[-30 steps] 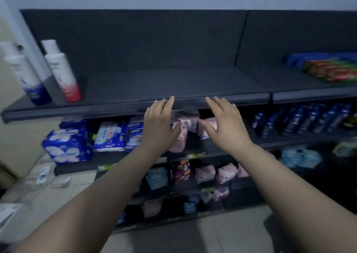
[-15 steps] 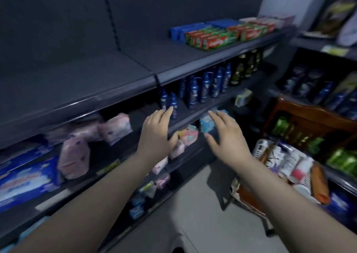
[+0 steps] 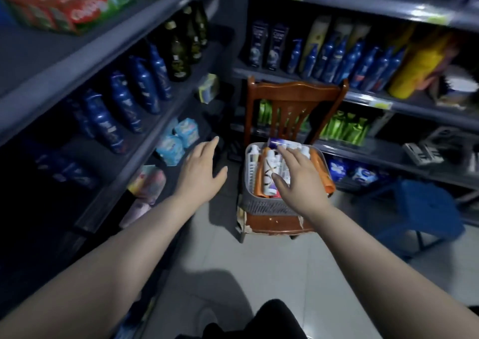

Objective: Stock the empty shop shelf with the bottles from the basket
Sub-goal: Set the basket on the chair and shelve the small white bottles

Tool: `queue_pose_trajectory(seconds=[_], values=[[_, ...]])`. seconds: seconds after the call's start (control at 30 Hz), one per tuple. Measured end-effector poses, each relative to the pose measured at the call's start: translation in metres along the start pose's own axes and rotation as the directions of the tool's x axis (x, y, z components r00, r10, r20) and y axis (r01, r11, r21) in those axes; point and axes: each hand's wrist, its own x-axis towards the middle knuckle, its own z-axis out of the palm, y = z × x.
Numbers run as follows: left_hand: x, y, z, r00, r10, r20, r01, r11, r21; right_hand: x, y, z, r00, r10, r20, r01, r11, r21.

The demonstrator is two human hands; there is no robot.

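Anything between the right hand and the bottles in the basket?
Nothing visible. The right hand is spread open over the open-topped basket on the chair, and the bottles lie uncovered beneath it.

A brown wooden chair (image 3: 295,90) with a slatted back stands on a pale tiled floor (image 3: 259,266), in a dim shop corner. Left of the chair runs a dark grey shelving unit (image 3: 103,59), with red and green boxes (image 3: 64,7) on its top level, blue bottles (image 3: 121,105) and dark green bottles (image 3: 178,51) below, and soft pastel packs lower still. Directly behind the chair a second grey shelving unit (image 3: 363,3) holds more blue bottles (image 3: 337,59), yellow packs (image 3: 417,66) and green pouches (image 3: 344,129). Right of the chair sits a blue stool (image 3: 425,206). Light glints on the rail above the chair.
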Motion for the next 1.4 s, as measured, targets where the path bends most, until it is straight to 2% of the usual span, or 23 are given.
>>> queue_pose_trajectory(seconds=[0.13, 0.27, 0.5, 0.67, 0.83, 0.97, 1.07, 1.27, 1.4], values=[[0.034, 0.009, 0.046, 0.994, -0.015, 0.109, 0.02, 0.999, -0.046, 0.01, 0.048, 0.002, 0.993, 0.121, -0.012, -0.121, 0.993, 0.01], [0.069, 0.011, 0.095, 0.979, -0.092, 0.185, 0.107, 0.991, -0.076, 0.036, 0.101, 0.015, 0.979, 0.198, 0.039, -0.199, 0.979, 0.035], [0.112, 0.005, 0.176, 0.908, -0.299, 0.292, 0.336, 0.938, -0.085, 0.107, 0.183, 0.049, 0.956, 0.193, 0.22, -0.208, 0.977, 0.047], [0.131, 0.005, 0.224, 0.874, -0.372, 0.312, 0.435, 0.885, -0.164, 0.158, 0.224, 0.086, 0.914, 0.201, 0.353, -0.232, 0.972, 0.048], [0.14, 0.001, 0.263, 0.804, -0.431, 0.41, 0.529, 0.833, -0.163, 0.196, 0.244, 0.121, 0.883, 0.206, 0.422, -0.232, 0.973, 0.01], [0.143, 0.002, 0.284, 0.779, -0.451, 0.434, 0.581, 0.779, -0.233, 0.22, 0.246, 0.142, 0.893, 0.135, 0.429, -0.109, 0.99, -0.085], [0.147, 0.0, 0.294, 0.775, -0.462, 0.432, 0.58, 0.791, -0.194, 0.232, 0.247, 0.154, 0.882, 0.13, 0.453, -0.055, 0.983, -0.176], [0.16, -0.001, 0.312, 0.704, -0.578, 0.412, 0.653, 0.755, -0.058, 0.245, 0.247, 0.17, 0.836, 0.251, 0.487, -0.171, 0.964, -0.204], [0.161, -0.007, 0.308, 0.655, -0.622, 0.43, 0.732, 0.664, -0.154, 0.251, 0.253, 0.17, 0.791, 0.294, 0.536, -0.294, 0.952, -0.088]])
